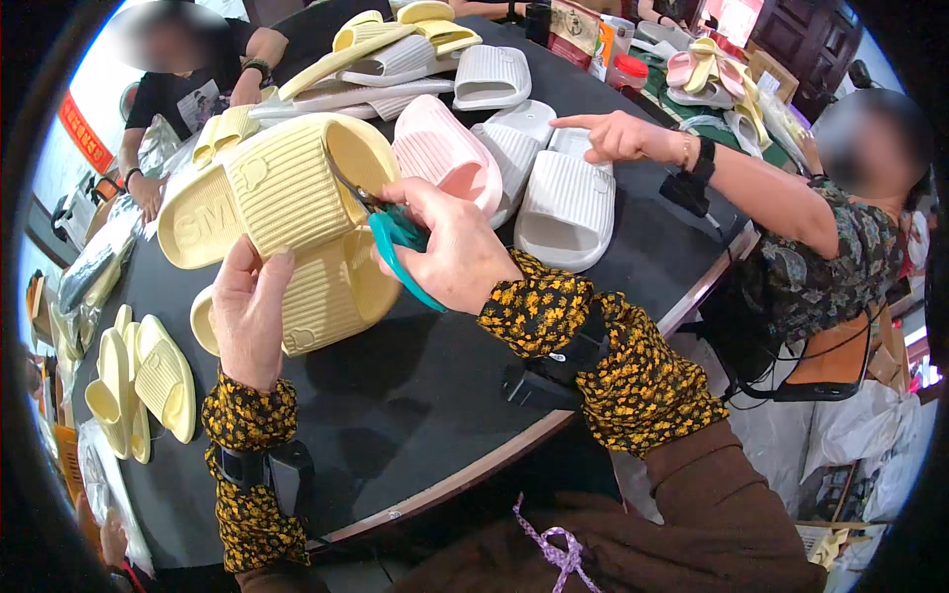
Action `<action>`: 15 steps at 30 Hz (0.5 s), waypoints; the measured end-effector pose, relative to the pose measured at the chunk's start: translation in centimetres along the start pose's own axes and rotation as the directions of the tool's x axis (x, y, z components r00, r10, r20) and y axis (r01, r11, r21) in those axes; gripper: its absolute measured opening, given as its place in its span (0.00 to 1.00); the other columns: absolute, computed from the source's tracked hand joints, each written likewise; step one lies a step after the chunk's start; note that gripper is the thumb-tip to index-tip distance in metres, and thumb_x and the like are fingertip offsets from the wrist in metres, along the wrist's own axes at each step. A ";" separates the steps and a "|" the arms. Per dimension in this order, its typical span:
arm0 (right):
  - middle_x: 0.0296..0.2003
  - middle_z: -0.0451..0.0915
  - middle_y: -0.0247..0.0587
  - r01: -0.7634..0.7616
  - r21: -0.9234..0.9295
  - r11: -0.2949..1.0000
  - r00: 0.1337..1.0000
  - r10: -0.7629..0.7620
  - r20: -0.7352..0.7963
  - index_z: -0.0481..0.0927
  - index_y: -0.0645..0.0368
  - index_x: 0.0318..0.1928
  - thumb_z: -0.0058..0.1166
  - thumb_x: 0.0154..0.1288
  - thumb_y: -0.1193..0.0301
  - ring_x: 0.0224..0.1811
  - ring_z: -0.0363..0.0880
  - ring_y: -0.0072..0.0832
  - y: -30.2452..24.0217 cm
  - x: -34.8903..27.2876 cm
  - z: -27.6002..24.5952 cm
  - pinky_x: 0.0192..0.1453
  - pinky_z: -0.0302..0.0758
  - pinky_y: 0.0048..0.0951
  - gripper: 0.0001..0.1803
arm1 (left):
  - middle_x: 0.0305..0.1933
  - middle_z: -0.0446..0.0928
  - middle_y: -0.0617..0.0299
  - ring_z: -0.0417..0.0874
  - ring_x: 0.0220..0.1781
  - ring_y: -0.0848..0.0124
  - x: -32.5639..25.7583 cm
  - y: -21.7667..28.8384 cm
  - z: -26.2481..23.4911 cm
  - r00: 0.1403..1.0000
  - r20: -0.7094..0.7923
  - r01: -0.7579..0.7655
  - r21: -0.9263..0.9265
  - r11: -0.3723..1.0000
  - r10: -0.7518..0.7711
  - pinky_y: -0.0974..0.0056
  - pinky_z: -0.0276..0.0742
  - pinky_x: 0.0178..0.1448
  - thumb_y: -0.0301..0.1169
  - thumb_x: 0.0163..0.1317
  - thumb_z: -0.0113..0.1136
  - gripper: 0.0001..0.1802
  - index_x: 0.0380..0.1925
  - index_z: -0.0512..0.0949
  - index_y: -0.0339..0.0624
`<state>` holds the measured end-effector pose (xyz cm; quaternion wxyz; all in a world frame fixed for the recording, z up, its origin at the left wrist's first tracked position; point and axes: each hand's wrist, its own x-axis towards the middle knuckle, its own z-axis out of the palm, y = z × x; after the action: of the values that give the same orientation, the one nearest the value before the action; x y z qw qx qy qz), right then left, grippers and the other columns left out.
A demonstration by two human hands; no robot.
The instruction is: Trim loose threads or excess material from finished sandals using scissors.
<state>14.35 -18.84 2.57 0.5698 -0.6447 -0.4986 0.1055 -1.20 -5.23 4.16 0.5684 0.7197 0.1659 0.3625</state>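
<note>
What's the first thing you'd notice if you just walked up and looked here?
Big yellow slippers sit in the middle of the dark round table. The right hand works teal scissors at the upper one, while the left hand rests on the lower one. Behind lie pink and white slippers, where another person's hand points.

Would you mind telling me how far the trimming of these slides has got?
In hand: the right hand works teal-handled scissors at the strap opening of a yellow slide, while the left hand steadies a second yellow slide beneath it. Whether either is finished cannot be told. Possibly done or waiting: loose yellow slides lie by the table's left edge. White slides and a pink slide sit beyond, untouched.
</note>
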 end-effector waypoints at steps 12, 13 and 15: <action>0.34 0.76 0.37 -0.039 0.185 0.982 0.995 0.022 0.095 0.65 0.70 0.51 0.56 0.55 0.75 0.36 0.73 0.17 0.5 0.4 0.0 0.41 0.71 0.19 0.24 | 0.48 0.74 0.59 0.73 0.47 0.76 0.2 -0.4 -0.3 1.000 0.006 0.011 -0.038 0.999 -0.010 0.70 0.67 0.53 0.25 0.61 0.48 0.16 0.49 0.69 0.31; 0.34 0.76 0.37 -0.039 0.186 0.982 0.995 0.021 0.096 0.65 0.70 0.51 0.56 0.55 0.75 0.36 0.73 0.17 0.4 0.4 0.1 0.41 0.71 0.19 0.24 | 0.48 0.74 0.59 0.73 0.47 0.76 0.2 -0.4 -0.4 1.000 0.005 0.011 -0.037 0.999 -0.010 0.70 0.67 0.53 0.25 0.61 0.48 0.16 0.49 0.69 0.31; 0.34 0.75 0.37 -0.045 0.210 0.977 0.995 0.026 0.093 0.65 0.70 0.51 0.56 0.55 0.75 0.36 0.73 0.16 0.1 0.4 0.1 0.41 0.70 0.19 0.24 | 0.47 0.74 0.59 0.74 0.47 0.76 0.3 -0.5 -0.5 1.000 0.005 0.020 -0.048 0.999 -0.020 0.70 0.67 0.53 0.25 0.61 0.48 0.16 0.49 0.69 0.31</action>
<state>14.54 -18.41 2.63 0.6103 -0.5840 -0.4978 0.1969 -1.31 -4.54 3.81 0.5894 0.7050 0.1630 0.3591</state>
